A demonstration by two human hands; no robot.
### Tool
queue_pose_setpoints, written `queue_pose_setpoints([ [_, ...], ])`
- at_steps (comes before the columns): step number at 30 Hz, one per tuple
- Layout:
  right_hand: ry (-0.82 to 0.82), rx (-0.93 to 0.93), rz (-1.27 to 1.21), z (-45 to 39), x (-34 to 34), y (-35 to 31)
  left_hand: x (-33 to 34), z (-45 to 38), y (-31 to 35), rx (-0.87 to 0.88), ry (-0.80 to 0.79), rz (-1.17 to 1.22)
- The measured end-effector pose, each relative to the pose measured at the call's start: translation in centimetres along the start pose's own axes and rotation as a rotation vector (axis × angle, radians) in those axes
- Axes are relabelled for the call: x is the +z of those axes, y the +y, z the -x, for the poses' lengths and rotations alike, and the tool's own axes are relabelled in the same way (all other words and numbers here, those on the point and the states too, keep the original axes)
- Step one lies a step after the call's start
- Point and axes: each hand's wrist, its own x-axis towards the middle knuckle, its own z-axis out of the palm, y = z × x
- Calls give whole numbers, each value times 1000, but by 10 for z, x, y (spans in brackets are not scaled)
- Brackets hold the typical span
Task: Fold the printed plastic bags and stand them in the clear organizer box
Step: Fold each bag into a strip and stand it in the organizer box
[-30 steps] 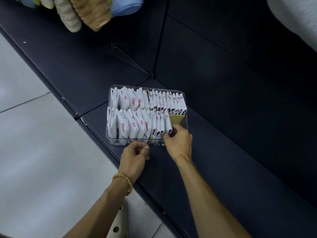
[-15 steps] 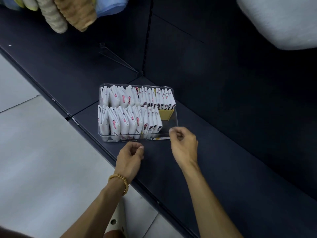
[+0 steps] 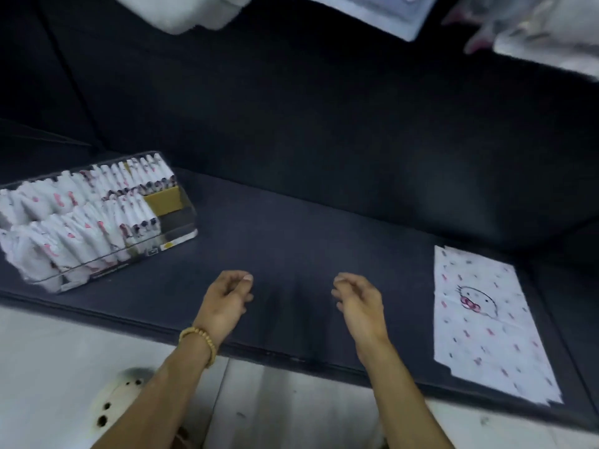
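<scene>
Your right hand (image 3: 358,298) has left the box (image 3: 181,228); both hands, left hand (image 3: 227,296) too, hang loosely curled, empty. The flat bag (image 3: 486,325), well right of the box, likely comes next.

Organizer box (image 3: 181,222) sits at middle left of the frame on the shelf (image 3: 291,228), packed with two rows of folded bags (image 3: 81,215) standing upright; a card divider (image 3: 163,199) stands at the right end. One flat bag (image 3: 486,319) lies on the shelf at lower right. Left hand (image 3: 223,303) and right hand (image 3: 359,301) sit at lower centre, between box and flat bag, touching neither.
</scene>
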Motion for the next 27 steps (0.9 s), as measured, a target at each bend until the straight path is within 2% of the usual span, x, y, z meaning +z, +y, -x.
queue_pose_setpoints([
  [9,400,88,-11,46,-161,54,134,46,-12,126,-403,-245],
  [12,477,136,8,62,-200,78,174,58,-21,177,-519,-322],
  [15,510,186,99,64,-229,99,209,67,-32,207,-611,-374],
  [21,518,151,525,20,-267,126,267,71,-48,231,-664,-457],
  [25,393,186,873,-12,-268,147,286,64,-52,252,-650,-530],
  [27,403,153,959,-18,-263,155,289,59,-52,262,-642,-556],
])
